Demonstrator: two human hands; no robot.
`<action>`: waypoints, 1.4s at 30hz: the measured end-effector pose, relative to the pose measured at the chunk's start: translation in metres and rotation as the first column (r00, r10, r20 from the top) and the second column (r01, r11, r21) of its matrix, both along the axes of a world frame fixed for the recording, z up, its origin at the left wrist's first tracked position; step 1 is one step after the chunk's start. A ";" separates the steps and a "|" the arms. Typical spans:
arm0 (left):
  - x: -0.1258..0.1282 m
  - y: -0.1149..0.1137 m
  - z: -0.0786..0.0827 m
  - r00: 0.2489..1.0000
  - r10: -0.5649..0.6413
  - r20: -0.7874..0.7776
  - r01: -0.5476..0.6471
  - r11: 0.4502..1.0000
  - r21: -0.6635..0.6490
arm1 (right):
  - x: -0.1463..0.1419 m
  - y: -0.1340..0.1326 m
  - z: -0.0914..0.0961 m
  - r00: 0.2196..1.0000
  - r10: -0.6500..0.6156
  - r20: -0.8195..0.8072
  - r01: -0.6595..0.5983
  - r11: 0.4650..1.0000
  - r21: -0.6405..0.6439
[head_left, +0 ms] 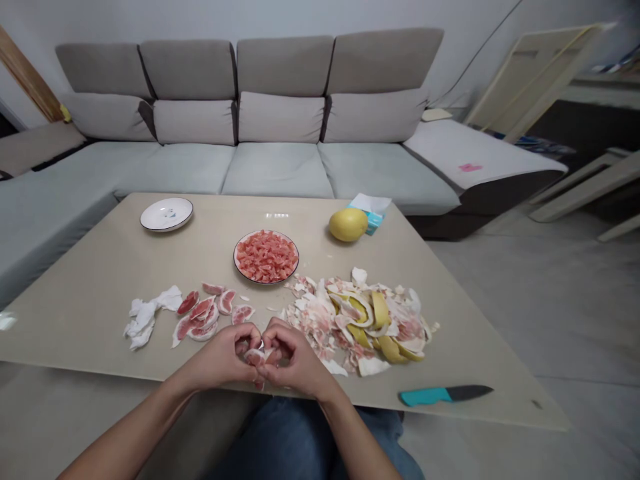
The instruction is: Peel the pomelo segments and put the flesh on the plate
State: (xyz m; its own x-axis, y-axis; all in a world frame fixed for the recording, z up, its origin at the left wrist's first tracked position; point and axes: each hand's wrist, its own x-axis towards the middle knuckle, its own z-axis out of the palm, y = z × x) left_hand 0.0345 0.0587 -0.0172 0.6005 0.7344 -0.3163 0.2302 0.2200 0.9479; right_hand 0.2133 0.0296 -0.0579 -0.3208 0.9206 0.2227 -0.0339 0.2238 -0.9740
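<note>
Close to the table's near edge, my left hand [227, 357] and my right hand [295, 357] meet, fingers curled and closed on one pink pomelo segment [255, 358]. Fingers cover part of the segment. To the left of my hands lie several pomelo segments [204, 313] with whitish membrane on them. Beyond my hands a dark-rimmed plate [242, 274] bears a heap of peeled pink pulp pieces [266, 256]. Just right of my right hand spreads a pile of yellow rind [380, 310], white pith and torn membrane [313, 313].
A whole yellow pomelo [348, 225] sits beside a blue tissue pack [375, 212] at the back right. Another white plate [167, 215] stands back left. Crumpled tissue [145, 320] lies at left. A turquoise-handled knife [445, 395] rests near the front right edge. The sofa [277, 167] borders the table [100, 267].
</note>
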 end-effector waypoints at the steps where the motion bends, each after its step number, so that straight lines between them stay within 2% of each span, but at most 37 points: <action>1: 0.000 0.000 0.002 1.000 0.011 0.001 -0.011 1.000 0.011 | 0.000 0.001 0.000 1.000 -0.012 -0.005 0.012 1.000 0.004; 4: -0.003 0.004 0.005 0.998 -0.010 0.066 0.012 1.000 -0.024 | 0.001 0.004 0.000 0.998 -0.044 -0.033 0.044 0.999 -0.014; 7: -0.004 0.010 0.000 0.987 -0.030 0.159 0.047 0.993 -0.109 | 0.001 0.005 -0.002 0.990 -0.076 -0.116 0.068 0.995 -0.067; 10: -0.006 0.016 -0.011 0.978 0.002 0.209 0.031 0.987 -0.156 | 0.001 0.005 -0.006 0.976 -0.042 -0.216 0.001 0.982 -0.187; 12: -0.007 0.018 -0.018 0.975 0.024 0.219 0.014 0.986 -0.167 | 0.002 0.004 -0.007 0.976 -0.013 -0.219 -0.040 0.971 -0.235; 19: -0.011 0.018 -0.033 0.968 0.062 0.245 -0.008 0.976 -0.219 | 0.004 0.003 -0.007 0.972 0.051 -0.230 -0.108 0.965 -0.240; 25: -0.011 0.019 -0.034 0.958 0.078 0.277 -0.004 0.966 -0.258 | 0.003 0.004 -0.005 0.980 0.011 -0.198 -0.051 0.979 -0.199; 29: -0.014 0.020 -0.034 0.946 0.101 0.307 -0.013 0.961 -0.276 | -0.002 0.002 -0.006 0.973 -0.022 -0.229 -0.045 0.958 -0.283; 34: -0.016 0.021 -0.036 0.894 0.213 0.394 -0.095 0.950 -0.296 | -0.006 0.000 -0.012 0.936 -0.116 -0.332 -0.031 0.913 -0.407; 38: -0.013 0.018 -0.040 0.826 0.320 0.464 -0.173 0.927 -0.332 | -0.006 0.001 -0.014 0.912 -0.191 -0.362 0.024 0.908 -0.418; 42: -0.008 0.012 -0.045 0.775 0.409 0.483 -0.237 0.895 -0.377 | -0.007 0.001 -0.014 0.912 -0.201 -0.357 0.036 0.908 -0.418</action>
State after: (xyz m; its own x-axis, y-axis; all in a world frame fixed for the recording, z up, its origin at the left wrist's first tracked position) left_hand 0.0269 0.0704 -0.0620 0.4763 0.8467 -0.2371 -0.4296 0.4594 0.7774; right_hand 0.2062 0.0304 -0.0721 -0.1689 0.9820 -0.0846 -0.4207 -0.1494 -0.8948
